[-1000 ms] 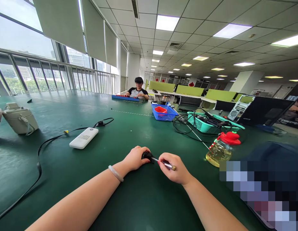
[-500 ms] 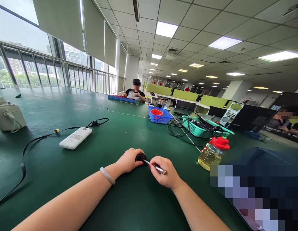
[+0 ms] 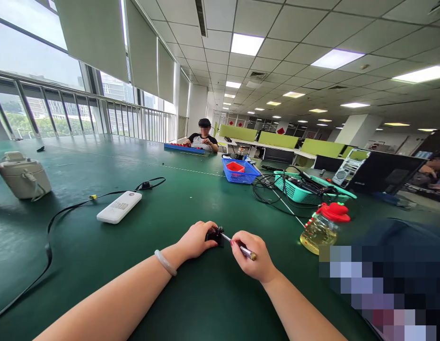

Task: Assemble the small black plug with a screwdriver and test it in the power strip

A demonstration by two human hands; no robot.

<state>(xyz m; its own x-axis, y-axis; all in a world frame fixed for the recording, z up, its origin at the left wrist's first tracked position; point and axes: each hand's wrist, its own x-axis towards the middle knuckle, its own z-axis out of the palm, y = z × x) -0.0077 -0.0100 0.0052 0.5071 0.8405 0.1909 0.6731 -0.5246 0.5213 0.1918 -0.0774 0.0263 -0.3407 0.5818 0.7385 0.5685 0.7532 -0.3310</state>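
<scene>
2 hands are at work on 1 small black part (image 3: 220, 236), which sits low over the green table (image 3: 191, 293) in front of me. My left hand (image 3: 194, 241) is curled around its near-left side, thumb and fingers closed on it, so much of the part is hidden. My right hand (image 3: 254, 258) pinches 1 slim metal tool (image 3: 247, 253) like a pen, its brownish end pointing back toward me and its tip reaching the part.

As I judge it, the setting-up is done: part held, tool in hand, tip brought to it. The work itself looks under way and not finished, since neither hand has let go. How much is left I cannot tell; the part is too small and dark to show whether the tip sits in a screw, a slot or only against the surface.
</scene>
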